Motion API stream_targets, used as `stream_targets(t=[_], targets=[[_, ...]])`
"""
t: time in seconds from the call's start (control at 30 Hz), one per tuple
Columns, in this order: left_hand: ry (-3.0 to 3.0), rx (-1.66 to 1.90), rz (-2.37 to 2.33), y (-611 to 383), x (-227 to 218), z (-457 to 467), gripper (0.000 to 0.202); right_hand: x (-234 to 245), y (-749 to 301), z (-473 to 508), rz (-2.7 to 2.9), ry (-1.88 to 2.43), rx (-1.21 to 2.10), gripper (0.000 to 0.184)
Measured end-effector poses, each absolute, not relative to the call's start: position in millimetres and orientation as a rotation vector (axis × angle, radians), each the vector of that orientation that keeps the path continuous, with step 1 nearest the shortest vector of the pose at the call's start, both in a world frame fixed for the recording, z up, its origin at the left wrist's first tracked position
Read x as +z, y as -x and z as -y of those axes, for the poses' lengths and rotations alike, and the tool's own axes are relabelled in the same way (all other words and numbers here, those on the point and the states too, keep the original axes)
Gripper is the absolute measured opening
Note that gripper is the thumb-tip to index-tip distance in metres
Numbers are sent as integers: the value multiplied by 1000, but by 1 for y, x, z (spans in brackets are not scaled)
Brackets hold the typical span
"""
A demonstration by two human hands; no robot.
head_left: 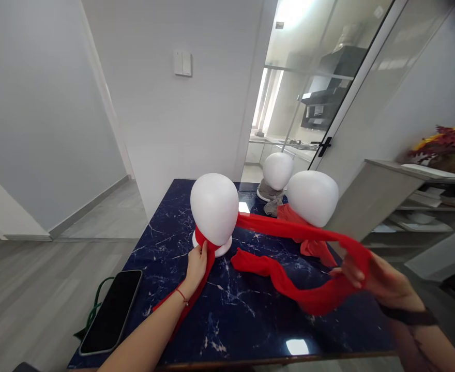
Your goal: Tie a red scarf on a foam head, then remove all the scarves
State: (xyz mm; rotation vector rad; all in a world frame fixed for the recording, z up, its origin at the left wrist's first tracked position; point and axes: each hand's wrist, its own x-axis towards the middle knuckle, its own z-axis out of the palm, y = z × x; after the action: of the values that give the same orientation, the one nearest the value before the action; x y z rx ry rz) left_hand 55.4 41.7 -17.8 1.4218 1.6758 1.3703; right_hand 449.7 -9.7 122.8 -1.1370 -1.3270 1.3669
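Observation:
A white mannequin head stands upright on the dark blue marbled table. A red scarf passes around its neck. My left hand is closed on the scarf at the front of the neck, and one end hangs down beside that forearm onto the table. Out to the right, my right hand holds the other length, pulled nearly straight from the neck. Past that hand the scarf loops back and its loose end lies on the table. Some fingers of my right hand are hidden behind the cloth.
Behind on the right, a second mannequin head wears a coral scarf. Farther back is a third head with a grey-brown scarf. A black-screened phone lies at the table's left edge. Shelves stand at the right.

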Motion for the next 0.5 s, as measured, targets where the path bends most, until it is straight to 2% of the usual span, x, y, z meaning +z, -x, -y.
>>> stream_targets(t=[0.17, 0.27, 0.4, 0.5], targets=[[-1453, 1386, -1684, -54, -21, -43, 54, 148, -475, 14, 974, 1104, 927, 37], [-1449, 1377, -1693, -53, -21, -44, 54, 156, -460, 13, 916, 1107, 864, 30], [-1422, 1365, -1680, -53, -19, -42, 52, 129, -396, 20, 1283, 1386, 1140, 41], [-1449, 1326, -1622, -52, -18, -39, 43, 102, -327, 35, 1830, 1358, 1460, 44]])
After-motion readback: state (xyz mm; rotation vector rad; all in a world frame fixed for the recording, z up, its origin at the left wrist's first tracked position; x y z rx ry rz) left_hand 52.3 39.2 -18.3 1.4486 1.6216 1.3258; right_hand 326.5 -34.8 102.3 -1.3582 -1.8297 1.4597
